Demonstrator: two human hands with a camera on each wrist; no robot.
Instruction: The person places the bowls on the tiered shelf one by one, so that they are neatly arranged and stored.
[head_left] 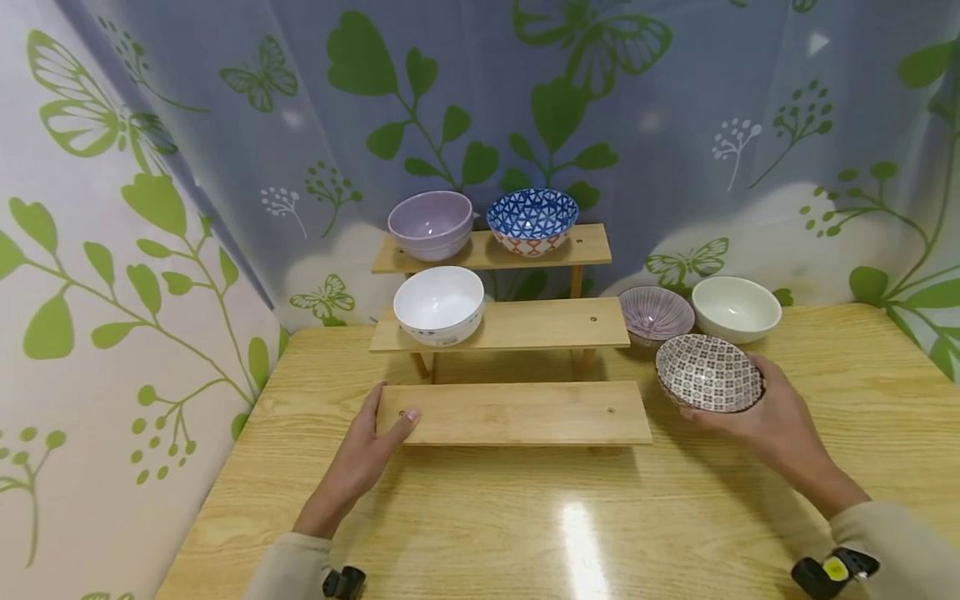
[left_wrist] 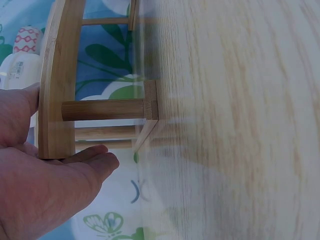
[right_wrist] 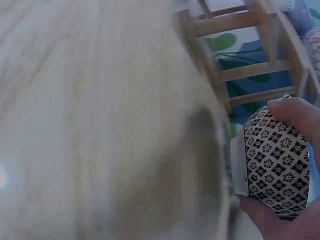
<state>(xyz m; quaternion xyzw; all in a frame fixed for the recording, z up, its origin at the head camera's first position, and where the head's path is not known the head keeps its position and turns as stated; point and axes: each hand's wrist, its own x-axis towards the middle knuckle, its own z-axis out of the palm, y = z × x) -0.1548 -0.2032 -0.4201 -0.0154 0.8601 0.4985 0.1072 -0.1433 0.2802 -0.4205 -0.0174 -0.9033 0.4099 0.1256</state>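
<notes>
A three-tier wooden shelf stands at the table's back middle. My left hand (head_left: pixel 371 442) grips the left end of its lowest board (head_left: pixel 517 412), thumb on top and fingers beneath; the left wrist view shows the fingers (left_wrist: pixel 92 157) under the board's edge (left_wrist: pixel 57 90). My right hand (head_left: pixel 765 412) holds a brown-and-white patterned bowl (head_left: pixel 708 372) tilted toward me, just right of the lowest board. The right wrist view shows the same bowl (right_wrist: pixel 275 162) pinched between thumb and fingers above the table.
A white bowl (head_left: pixel 439 304) sits on the middle board, a lilac bowl (head_left: pixel 431 223) and a blue patterned bowl (head_left: pixel 532 219) on the top one. A purple striped bowl (head_left: pixel 656 314) and a cream bowl (head_left: pixel 736 308) stand on the table (head_left: pixel 525 517) right of the shelf. Leaf-print curtains surround it.
</notes>
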